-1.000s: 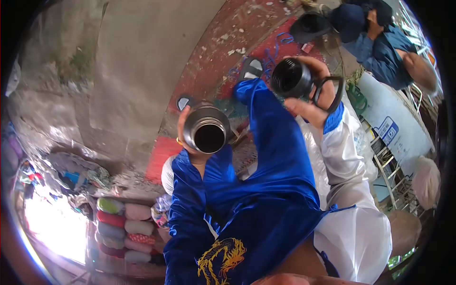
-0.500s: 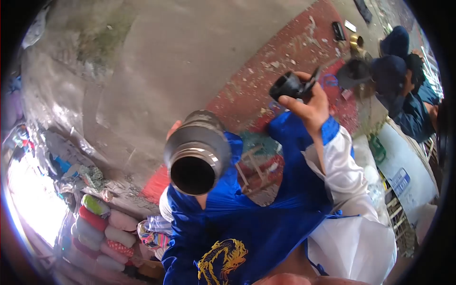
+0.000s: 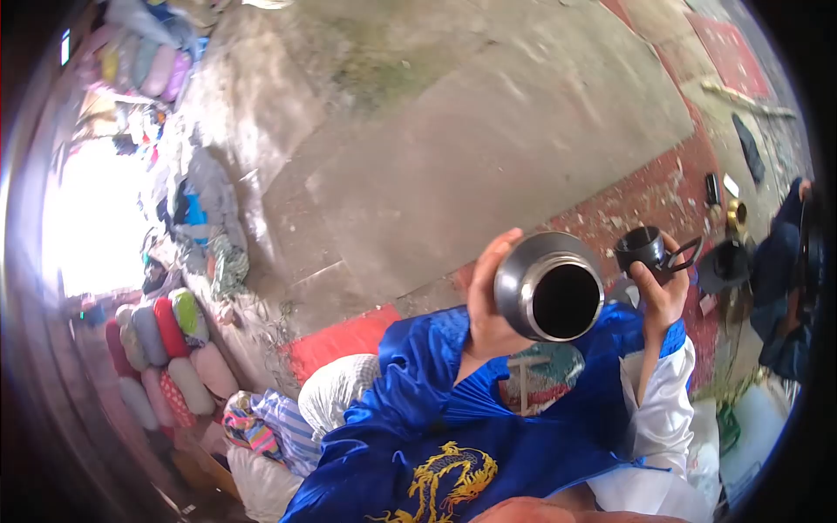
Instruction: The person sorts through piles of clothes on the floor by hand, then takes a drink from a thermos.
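A dark grey metal thermos flask (image 3: 514, 288) has its lid off, and its dark round mouth with a shiny steel rim faces me. My left hand (image 3: 488, 301) is wrapped round the left side of the flask; part of the fingers is hidden behind it. Just to the right, my right hand (image 3: 663, 292) grips a black thermos lid (image 3: 638, 248) with a loop strap standing out on its right side. Lid and flask are apart, at about the same height. Both hands are above the blue satin cloth (image 3: 523, 444) of my clothing, which bears a yellow dragon.
Rolled coloured bundles (image 3: 187, 383) are stacked at the lower left near a bright opening. Ahead lies a concrete floor (image 3: 453, 166) with a red strip (image 3: 610, 200). At the right edge another person (image 3: 780, 279) sits near a dark bowl-like thing and a gold-coloured ring.
My view has turned left, so the surroundings have shifted rightward. The flask has come nearer the lid, and more of my left hand shows. Both hands keep their hold.
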The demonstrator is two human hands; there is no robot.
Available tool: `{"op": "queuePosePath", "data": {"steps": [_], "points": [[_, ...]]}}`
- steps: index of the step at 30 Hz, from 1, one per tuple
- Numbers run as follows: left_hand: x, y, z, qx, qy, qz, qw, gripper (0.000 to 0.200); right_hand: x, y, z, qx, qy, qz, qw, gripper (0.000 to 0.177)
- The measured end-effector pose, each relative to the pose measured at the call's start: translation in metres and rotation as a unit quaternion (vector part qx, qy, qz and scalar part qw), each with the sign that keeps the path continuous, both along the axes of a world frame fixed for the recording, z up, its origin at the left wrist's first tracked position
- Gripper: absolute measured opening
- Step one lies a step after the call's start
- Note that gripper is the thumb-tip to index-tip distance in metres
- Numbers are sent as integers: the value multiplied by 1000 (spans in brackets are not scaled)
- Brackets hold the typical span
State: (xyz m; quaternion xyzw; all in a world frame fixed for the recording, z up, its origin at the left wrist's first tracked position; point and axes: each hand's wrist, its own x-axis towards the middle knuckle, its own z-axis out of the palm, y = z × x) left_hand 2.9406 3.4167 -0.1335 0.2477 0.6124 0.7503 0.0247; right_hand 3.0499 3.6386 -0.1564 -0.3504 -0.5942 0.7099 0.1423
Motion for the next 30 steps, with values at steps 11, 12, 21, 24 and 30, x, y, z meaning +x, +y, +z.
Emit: {"op": "queuePosePath", "data": {"steps": [11, 12, 21, 24, 30], "points": [[58, -79, 73, -42, 121, -4, 992, 113, 20, -34, 11, 71, 63, 64, 993, 66], [62, -88, 81, -52, 134, 1, 990, 113, 19, -33, 1, 78, 69, 73, 992, 66], [95, -176, 170, -82, 199, 36, 976, 102, 5, -62, 3, 100, 77, 83, 989, 57], [102, -197, 194, -92, 246, 23, 965, 97, 4, -66, 3, 105, 79, 84, 988, 55], [121, -218, 206, -20, 150, -69, 986, 84, 10, -69, 9, 169, 74, 88, 979, 55]]}}
